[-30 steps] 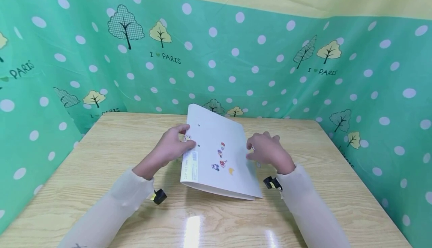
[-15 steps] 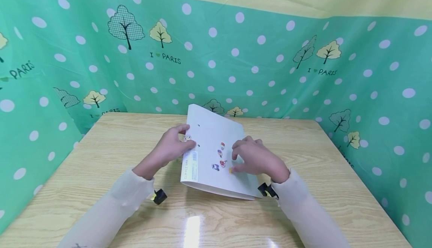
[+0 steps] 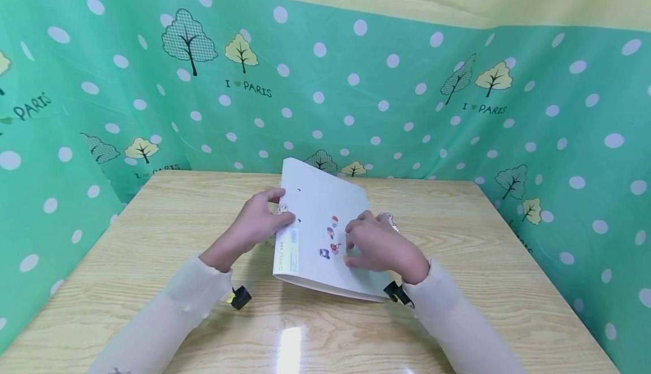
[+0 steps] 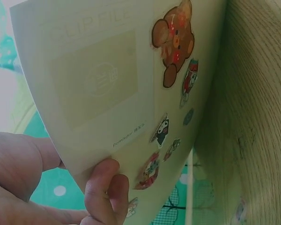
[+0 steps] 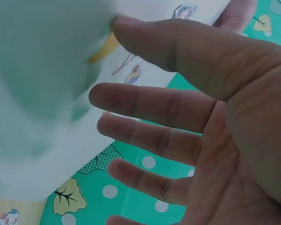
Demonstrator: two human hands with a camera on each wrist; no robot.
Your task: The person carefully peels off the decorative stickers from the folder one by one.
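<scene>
A white clip file (image 3: 320, 204) stands tilted on the table, its spine to the left and several small stickers on the front cover. My left hand (image 3: 256, 218) holds it by the spine side, thumb on the front. In the left wrist view, the other cover (image 4: 93, 42) carries a bear sticker (image 4: 175, 47) and several smaller cartoon ones. My right hand (image 3: 383, 244) is over the front cover. Seen from the right wrist, its thumb tip touches the cover at a yellow crescent-shaped sticker (image 5: 104, 49), while the other fingers stretch out straight and apart.
Beneath the file lies a wood-grain table (image 3: 203, 317). A green polka-dot curtain (image 3: 407, 120) with printed trees surrounds it on the back and sides. A cartoon sticker (image 3: 390, 221) shows just beyond my right hand.
My right hand has moved left from the file's right edge onto the front cover, its thumb coming to the yellow sticker. The left hand and the file have stayed put.
</scene>
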